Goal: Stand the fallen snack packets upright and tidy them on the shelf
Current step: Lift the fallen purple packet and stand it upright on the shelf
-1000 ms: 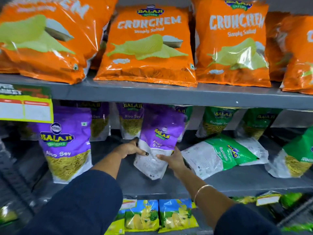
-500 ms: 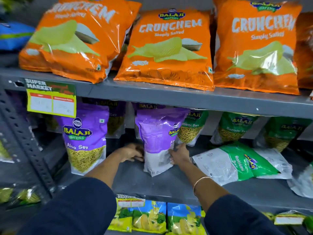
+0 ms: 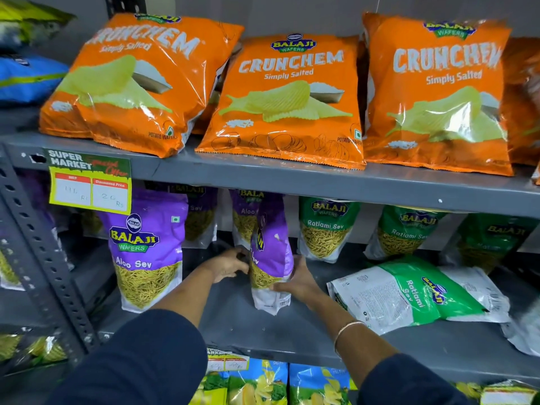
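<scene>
Purple Aloo Sev packet (image 3: 270, 258): stands upright on the middle shelf (image 3: 263, 325), turned edge-on to me, its clear window of yellow sev low down and a barcode at its white base.
Left hand (image 3: 229, 266): pressed against the packet's left side, fingers curled round towards its back.
Right hand (image 3: 299, 280): cupped on the packet's lower right side, a thin bangle (image 3: 346, 328) on the wrist; together the two make a grip that squeezes the packet between them.
Sleeves: dark blue on both arms, filling the bottom of the view.
Fallen green Ratlami Sev packet (image 3: 409, 296): lies flat on the same shelf, just right of the right hand, its printed white back showing at the left end.
Front Aloo Sev packet (image 3: 146, 252): upright near the shelf's left front, well clear of the held one.
Back row: more purple packets behind on the left, green Ratlami Sev packets (image 3: 328, 229) standing along the right, leaning on the rear wall.
Top shelf (image 3: 292, 176): grey metal, carrying three big orange Crunchem bags (image 3: 287, 100) leaning back side by side.
Price tag (image 3: 89, 182): yellow and green "Super Market" card hung on the top shelf's front edge at the left.
Upright (image 3: 38, 244): grey slotted steel post at the left.
Below: blue and yellow chip bags (image 3: 258, 384) on the next shelf down.
Wall: plain pale grey behind the racks.
</scene>
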Motion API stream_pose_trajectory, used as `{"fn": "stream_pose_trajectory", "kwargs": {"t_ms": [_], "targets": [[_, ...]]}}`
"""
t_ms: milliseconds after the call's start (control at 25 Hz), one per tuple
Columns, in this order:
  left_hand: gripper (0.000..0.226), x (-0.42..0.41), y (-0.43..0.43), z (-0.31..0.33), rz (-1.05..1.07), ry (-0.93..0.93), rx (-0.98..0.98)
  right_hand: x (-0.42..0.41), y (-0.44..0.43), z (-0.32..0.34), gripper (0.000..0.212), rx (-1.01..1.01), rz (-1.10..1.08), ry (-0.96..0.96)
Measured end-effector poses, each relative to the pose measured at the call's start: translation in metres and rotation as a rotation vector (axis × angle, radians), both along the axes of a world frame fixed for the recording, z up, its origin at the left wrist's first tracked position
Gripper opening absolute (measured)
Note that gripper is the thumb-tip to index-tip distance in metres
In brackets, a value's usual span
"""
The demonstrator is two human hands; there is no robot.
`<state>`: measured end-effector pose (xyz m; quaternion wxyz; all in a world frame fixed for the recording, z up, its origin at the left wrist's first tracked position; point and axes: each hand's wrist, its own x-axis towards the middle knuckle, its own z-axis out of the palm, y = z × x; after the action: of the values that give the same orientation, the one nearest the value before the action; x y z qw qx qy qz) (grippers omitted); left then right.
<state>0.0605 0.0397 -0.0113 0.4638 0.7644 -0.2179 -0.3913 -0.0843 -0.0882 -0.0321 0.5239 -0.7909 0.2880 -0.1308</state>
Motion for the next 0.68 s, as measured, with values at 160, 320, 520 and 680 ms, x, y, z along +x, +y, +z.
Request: {"fn": "stream_pose_trajectory", "kwargs": {"t_ms": [160, 320, 520, 680], "targets": [[0.050, 0.009, 0.006, -0.003, 0.077, 0.013, -0.042, -0.001, -0.011, 0.006, 0.081, 0.120, 0.137, -0.052], [0.073, 0.008, 0.001, 0.000, 0.076, -0.112, -0.114, -0.001, -0.016, 0.012, 0.064, 0.140, 0.102, -0.011], [0.059, -0.004, -0.006, -0.002, -0.008, -0.087, -0.204, -0.001, -0.018, 0.015, 0.067, 0.237, 0.106, -0.089], [0.066, 0.000, 0.002, -0.004, -0.012, -0.115, -0.162, 0.000, -0.018, 0.012, 0.066, 0.243, 0.077, -0.166]]}}
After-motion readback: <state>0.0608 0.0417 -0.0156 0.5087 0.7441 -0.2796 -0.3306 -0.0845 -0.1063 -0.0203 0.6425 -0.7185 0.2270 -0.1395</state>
